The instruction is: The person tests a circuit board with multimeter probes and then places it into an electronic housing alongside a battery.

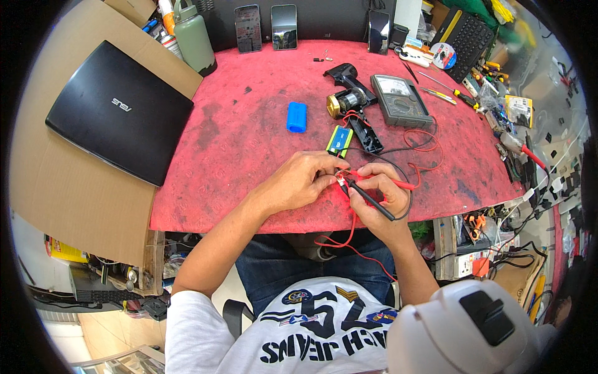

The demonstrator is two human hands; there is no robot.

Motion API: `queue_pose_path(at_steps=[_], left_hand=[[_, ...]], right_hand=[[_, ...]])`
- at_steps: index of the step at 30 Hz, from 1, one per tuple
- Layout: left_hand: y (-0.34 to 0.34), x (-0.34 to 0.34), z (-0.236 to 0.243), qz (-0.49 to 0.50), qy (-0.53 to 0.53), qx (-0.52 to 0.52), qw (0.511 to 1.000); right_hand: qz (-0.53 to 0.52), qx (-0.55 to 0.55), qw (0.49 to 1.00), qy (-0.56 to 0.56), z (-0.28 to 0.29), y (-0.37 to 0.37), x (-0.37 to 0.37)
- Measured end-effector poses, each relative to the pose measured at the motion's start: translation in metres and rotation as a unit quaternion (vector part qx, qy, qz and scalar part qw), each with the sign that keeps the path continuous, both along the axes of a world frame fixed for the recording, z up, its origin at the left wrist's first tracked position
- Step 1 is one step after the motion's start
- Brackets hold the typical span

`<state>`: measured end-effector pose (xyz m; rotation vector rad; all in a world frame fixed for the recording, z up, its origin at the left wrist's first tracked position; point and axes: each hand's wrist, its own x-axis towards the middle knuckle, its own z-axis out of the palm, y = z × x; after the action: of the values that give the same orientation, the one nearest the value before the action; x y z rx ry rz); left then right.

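Spreading across most of the view, the red worktop (249, 149) is scuffed with dark marks; cardboard (87, 187) covers its left end, tiled floor (112, 330) shows low on the left, and tools and cables crowd its right side. A dark laptop (118, 112) lies closed on the cardboard. Near it stands a green bottle (194, 37), which could spill toward the electronics if an elbow knocked it. Beyond the hands, a grey analog meter (398, 96) sits beside a dismantled black tool with a brass-coloured motor (352, 100). The left hand (305, 177) seems to pinch a small connector, fingertips partly hiding it; the right hand (391, 194) grips two probes together. A green-and-blue battery pack (339, 140) lies just beyond the left fingertips, a blue pack (296, 117) farther off. A red lead (336, 245) dips over the lap, where a knee could tug it and jerk the work. With the red probe (405, 184) and black probe (377, 205) converging so tightly, a slip might bridge both contacts and short the pack, or strain the white connector (341, 177).
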<state>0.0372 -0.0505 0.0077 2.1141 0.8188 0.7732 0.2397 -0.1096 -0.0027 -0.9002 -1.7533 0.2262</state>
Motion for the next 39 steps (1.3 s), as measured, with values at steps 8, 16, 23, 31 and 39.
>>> queue_pose_path(at_steps=[8, 16, 23, 31, 39], left_hand=[[0.000, 0.000, 0.000, -0.001, -0.006, -0.002, 1.000], [-0.002, -0.001, 0.001, 0.006, -0.001, -0.003, 1.000], [0.000, 0.001, -0.002, 0.010, 0.013, 0.040, 0.999], [-0.011, 0.002, 0.012, 0.037, 0.017, 0.016, 0.999], [-0.015, 0.004, 0.015, 0.040, 0.008, 0.016, 0.999]], right_hand=[[-0.004, -0.007, 1.000, 0.007, 0.001, -0.001, 0.001], [-0.003, -0.014, 1.000, 0.005, 0.000, -0.002, -0.001], [0.018, -0.042, 0.998, 0.035, 0.000, -0.002, 0.003], [0.040, -0.061, 0.996, 0.046, -0.001, 0.000, 0.003], [0.033, -0.065, 0.997, 0.041, -0.001, -0.003, 0.003]])
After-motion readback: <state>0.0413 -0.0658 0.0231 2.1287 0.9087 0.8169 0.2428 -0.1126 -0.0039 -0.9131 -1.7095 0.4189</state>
